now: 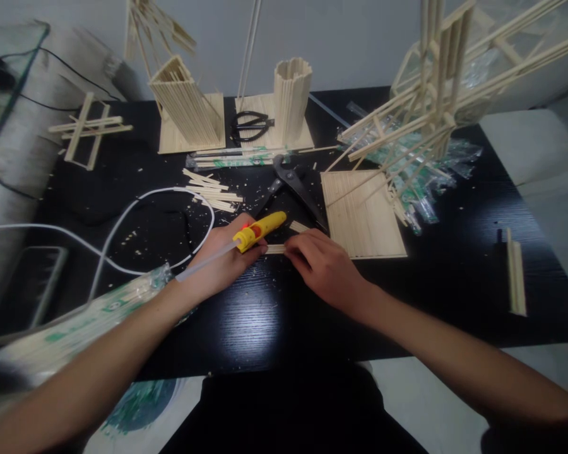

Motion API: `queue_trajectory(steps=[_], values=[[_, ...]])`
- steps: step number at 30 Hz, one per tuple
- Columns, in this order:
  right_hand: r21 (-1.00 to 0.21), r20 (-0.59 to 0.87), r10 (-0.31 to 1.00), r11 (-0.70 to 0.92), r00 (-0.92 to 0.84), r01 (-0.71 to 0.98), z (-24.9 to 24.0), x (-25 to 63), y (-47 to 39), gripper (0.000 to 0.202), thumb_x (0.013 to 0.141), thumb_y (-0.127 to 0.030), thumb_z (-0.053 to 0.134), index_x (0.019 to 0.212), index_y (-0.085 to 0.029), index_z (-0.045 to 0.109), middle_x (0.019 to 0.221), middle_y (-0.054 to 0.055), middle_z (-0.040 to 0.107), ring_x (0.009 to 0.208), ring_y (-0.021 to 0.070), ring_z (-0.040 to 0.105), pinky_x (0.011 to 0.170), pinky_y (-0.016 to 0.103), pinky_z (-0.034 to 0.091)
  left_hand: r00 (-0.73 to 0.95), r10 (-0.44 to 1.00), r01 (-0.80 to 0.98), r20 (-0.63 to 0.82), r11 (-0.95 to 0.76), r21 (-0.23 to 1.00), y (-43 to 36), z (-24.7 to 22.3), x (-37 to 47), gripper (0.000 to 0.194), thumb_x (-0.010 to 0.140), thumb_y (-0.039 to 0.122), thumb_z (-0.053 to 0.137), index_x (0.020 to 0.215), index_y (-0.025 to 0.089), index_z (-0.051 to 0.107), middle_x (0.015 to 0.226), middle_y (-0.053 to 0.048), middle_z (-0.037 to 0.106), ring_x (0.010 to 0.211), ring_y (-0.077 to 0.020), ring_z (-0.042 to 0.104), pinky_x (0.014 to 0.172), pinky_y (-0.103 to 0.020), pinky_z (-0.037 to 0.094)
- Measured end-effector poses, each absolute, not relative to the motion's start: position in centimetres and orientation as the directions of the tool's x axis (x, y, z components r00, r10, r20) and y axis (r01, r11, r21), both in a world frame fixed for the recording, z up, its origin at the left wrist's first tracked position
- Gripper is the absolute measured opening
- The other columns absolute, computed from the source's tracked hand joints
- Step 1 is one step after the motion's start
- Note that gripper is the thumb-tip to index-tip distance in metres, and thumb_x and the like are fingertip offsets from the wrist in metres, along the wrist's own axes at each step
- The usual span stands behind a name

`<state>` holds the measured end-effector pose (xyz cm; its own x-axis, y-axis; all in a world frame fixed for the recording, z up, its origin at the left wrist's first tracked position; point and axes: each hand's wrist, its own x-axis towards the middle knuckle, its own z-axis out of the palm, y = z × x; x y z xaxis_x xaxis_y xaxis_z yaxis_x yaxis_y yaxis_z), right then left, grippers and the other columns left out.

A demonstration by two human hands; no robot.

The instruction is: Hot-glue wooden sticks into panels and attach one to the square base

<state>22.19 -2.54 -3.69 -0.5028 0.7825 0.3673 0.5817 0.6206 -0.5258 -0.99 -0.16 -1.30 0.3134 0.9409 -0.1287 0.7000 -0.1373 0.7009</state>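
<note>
A yellow glue gun (265, 229) with a clear glue stick trailing from its back lies across my left hand (222, 255), which is closed around it. Between my two hands a few short wooden sticks (275, 249) lie side by side on the black table (284, 328). My left fingertips touch their left end. The fingers of my right hand (324, 261) are pressed together at their right end. Another short bundle of sticks (299, 226) sits just above my right hand. Dark pliers (288, 180) rest beyond the hands.
A square stick panel (364, 214) and a tall stick frame (435, 120) stand right. Two stick towers (187, 104) (291, 98), black scissors (252, 128) and cut sticks (213, 191) are behind. Bagged sticks (89, 315) and a white cable (118, 227) lie left.
</note>
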Motion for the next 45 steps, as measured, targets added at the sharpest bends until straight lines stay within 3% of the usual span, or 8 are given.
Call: queue_trajectory(steps=[12, 16, 20, 27, 31, 34, 39, 45], values=[[-0.465, 0.441, 0.735, 0.678, -0.515, 0.569, -3.8, 22.2, -2.6, 0.017, 0.106, -0.012, 0.052, 0.098, -0.017, 0.066, 0.090, 0.008, 0.074, 0.087, 0.0220, 0.066, 0.084, 0.036, 0.059, 0.220, 0.968, 0.669, -0.120, -0.061, 0.741, -0.2, -1.1, -1.0, 0.017, 0.088, 0.035, 0.073, 0.094, 0.024, 0.062, 0.088, 0.002, 0.076, 0.077, -0.0193, 0.074, 0.072, -0.032, 0.055], [-0.415, 0.452, 0.720, 0.693, -0.527, 0.590, -3.8, 22.5, -2.4, 0.014, 0.106, -0.014, 0.053, 0.104, -0.016, 0.067, 0.093, 0.010, 0.075, 0.087, 0.0231, 0.067, 0.083, 0.039, 0.059, 0.039, 0.997, 0.378, -0.064, 0.044, 0.925, 0.1, -0.3, -1.3, 0.022, 0.092, 0.042, 0.071, 0.097, 0.021, 0.067, 0.073, 0.001, 0.069, 0.054, -0.0124, 0.061, 0.053, -0.026, 0.051], [-0.392, 0.466, 0.722, 0.687, -0.511, 0.612, -3.7, 22.7, -2.2, 0.009, 0.104, -0.016, 0.059, 0.106, -0.017, 0.068, 0.096, 0.011, 0.075, 0.090, 0.0255, 0.068, 0.085, 0.043, 0.061, -0.126, 0.991, 0.055, 0.040, -0.033, 0.998, 1.1, 0.7, -2.3, 0.027, 0.090, 0.045, 0.074, 0.090, 0.018, 0.068, 0.090, -0.005, 0.074, 0.057, -0.0099, 0.061, 0.048, -0.022, 0.050], [-0.472, 0.481, 0.799, 0.583, -0.360, 0.661, -1.5, 23.0, 0.4, 0.009, 0.098, -0.020, 0.067, 0.106, -0.020, 0.069, 0.099, 0.010, 0.077, 0.093, 0.0264, 0.073, 0.083, 0.044, 0.061, -0.262, 0.965, -0.173, 0.008, -0.055, 0.983, 2.6, 0.6, -3.9, 0.026, 0.088, 0.042, 0.076, 0.086, 0.018, 0.068, 0.093, -0.007, 0.075, 0.060, -0.0085, 0.062, 0.047, -0.020, 0.049], [-0.612, 0.406, 0.877, 0.469, -0.255, 0.637, 0.1, 21.8, 3.3, 0.012, 0.092, -0.015, 0.067, 0.103, -0.020, 0.069, 0.094, 0.007, 0.079, 0.083, 0.0232, 0.075, 0.080, 0.042, 0.061, -0.263, 0.965, -0.222, -0.015, -0.045, 0.974, 2.7, 0.6, -3.7, 0.027, 0.088, 0.044, 0.076, 0.088, 0.018, 0.068, 0.092, -0.008, 0.075, 0.059, -0.0095, 0.062, 0.045, -0.020, 0.048], [-0.668, 0.347, 0.884, 0.467, -0.313, 0.579, 0.2, 19.3, 5.3, 0.011, 0.091, -0.014, 0.066, 0.100, -0.020, 0.069, 0.097, 0.007, 0.079, 0.086, 0.0230, 0.075, 0.084, 0.042, 0.061, -0.282, 0.959, -0.215, -0.017, -0.046, 0.975, 2.7, 0.7, -3.6, 0.028, 0.090, 0.046, 0.072, 0.085, 0.019, 0.066, 0.092, -0.008, 0.075, 0.058, -0.0101, 0.062, 0.044, -0.021, 0.047], [-0.531, 0.230, 0.808, 0.572, -0.543, 0.626, -0.9, 14.3, 7.4, 0.018, 0.091, -0.019, 0.075, 0.107, -0.017, 0.068, 0.110, 0.014, 0.075, 0.102, 0.0280, 0.070, 0.092, 0.044, 0.055, -0.363, 0.931, -0.270, -0.032, -0.072, 0.960, 3.1, 0.6, -4.2, 0.024, 0.092, 0.041, 0.068, 0.081, 0.020, 0.064, 0.088, -0.006, 0.076, 0.054, -0.0089, 0.059, 0.043, -0.021, 0.046], [-0.319, 0.079, 0.781, 0.608, -0.619, 0.727, -1.3, 11.3, 7.8, 0.021, 0.097, -0.018, 0.068, 0.116, -0.010, 0.065, 0.112, 0.019, 0.070, 0.104, 0.0309, 0.062, 0.090, 0.042, 0.048, -0.404, 0.910, -0.398, -0.089, -0.087, 0.913, 3.6, 0.5, -4.7, 0.020, 0.089, 0.033, 0.073, 0.079, 0.018, 0.065, 0.080, -0.004, 0.075, 0.048, -0.0089, 0.059, 0.038, -0.020, 0.044]])
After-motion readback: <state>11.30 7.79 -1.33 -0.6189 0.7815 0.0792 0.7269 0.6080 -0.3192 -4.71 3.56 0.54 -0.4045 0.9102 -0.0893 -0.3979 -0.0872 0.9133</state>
